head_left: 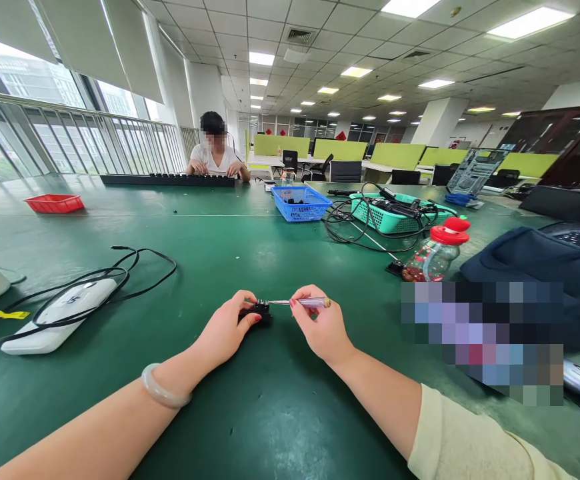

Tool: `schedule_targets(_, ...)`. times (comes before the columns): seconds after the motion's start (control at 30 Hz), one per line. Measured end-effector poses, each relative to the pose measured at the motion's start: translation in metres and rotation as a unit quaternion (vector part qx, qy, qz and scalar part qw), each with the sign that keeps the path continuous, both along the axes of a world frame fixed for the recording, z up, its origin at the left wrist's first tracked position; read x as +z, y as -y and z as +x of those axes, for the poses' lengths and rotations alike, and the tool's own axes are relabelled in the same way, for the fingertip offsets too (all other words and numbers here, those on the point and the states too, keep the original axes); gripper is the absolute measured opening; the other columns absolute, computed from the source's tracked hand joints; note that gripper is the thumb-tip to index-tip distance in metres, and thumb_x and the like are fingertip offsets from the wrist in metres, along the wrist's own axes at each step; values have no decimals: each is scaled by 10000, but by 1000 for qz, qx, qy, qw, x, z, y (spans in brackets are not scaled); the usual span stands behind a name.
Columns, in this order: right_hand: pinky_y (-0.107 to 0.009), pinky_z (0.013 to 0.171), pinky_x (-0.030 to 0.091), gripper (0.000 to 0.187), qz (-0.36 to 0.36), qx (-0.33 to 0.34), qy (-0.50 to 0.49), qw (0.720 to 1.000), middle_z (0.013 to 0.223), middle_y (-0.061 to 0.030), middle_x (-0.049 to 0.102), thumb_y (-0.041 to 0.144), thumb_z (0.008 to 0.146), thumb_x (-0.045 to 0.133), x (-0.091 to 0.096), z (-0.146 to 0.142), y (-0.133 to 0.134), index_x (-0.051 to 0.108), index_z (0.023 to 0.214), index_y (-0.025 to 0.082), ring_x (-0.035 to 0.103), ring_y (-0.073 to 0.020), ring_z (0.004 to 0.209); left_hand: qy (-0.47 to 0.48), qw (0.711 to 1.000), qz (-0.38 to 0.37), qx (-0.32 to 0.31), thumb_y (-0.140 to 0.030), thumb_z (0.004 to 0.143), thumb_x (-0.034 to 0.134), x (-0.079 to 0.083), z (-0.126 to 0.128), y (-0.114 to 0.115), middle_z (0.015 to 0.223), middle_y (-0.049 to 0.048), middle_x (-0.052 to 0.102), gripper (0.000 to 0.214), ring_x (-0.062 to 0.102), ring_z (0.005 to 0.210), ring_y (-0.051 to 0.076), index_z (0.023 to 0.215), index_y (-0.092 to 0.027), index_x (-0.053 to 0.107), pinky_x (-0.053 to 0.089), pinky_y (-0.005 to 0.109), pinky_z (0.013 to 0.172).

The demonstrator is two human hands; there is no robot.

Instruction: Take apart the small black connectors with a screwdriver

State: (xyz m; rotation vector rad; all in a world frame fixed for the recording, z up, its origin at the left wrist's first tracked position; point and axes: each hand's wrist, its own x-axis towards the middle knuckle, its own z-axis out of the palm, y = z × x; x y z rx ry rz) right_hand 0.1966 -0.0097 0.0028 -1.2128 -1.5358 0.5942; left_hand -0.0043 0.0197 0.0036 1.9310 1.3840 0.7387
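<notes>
My left hand (227,328) is closed around a small black part (262,312) that rests on the green table (230,253). My right hand (320,327) pinches a thin screwdriver (303,303) held level, its metal tip touching the top of the black part. A pale bangle (163,390) circles my left wrist. Both forearms reach in from the bottom of the view.
A white device with a looped black cable (55,313) lies left. A red-capped bottle (437,253) and a dark blue bag (535,267) sit right. Farther back stand a blue basket (300,202), a green basket with cables (395,217), a red tray (54,203), and a seated person at a keyboard (167,179).
</notes>
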Motion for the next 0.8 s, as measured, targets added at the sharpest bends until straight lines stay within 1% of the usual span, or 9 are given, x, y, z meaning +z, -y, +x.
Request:
schedule_targets(0.43,-222,499,376,146,16,14,-2,1000,613,28,527,338,846,540,3,-3,2,574,786,210,444,-105,512,-6,1000,-10,4,-419,841,443,0,-1,-1,1049,45,718,242,656,953,231,1024,-266,475,480,416,942)
schedule_targets(0.63,-226,513,385,105,28,13,-10,999,649,23,544,311,846,550,4,-3,4,567,805,217,454,-105,530,12,999,2,32,-399,859,456,-4,-2,-3,1055,52,718,234,673,932,222,1051,-265,444,492,416,925)
schedule_targets(0.8,-231,537,416,116,44,55,-17,997,718,15,595,308,856,561,2,-2,7,587,926,219,492,-104,548,13,997,41,70,-368,867,452,-2,-3,-4,1046,58,714,206,674,931,217,1042,-260,441,506,401,906)
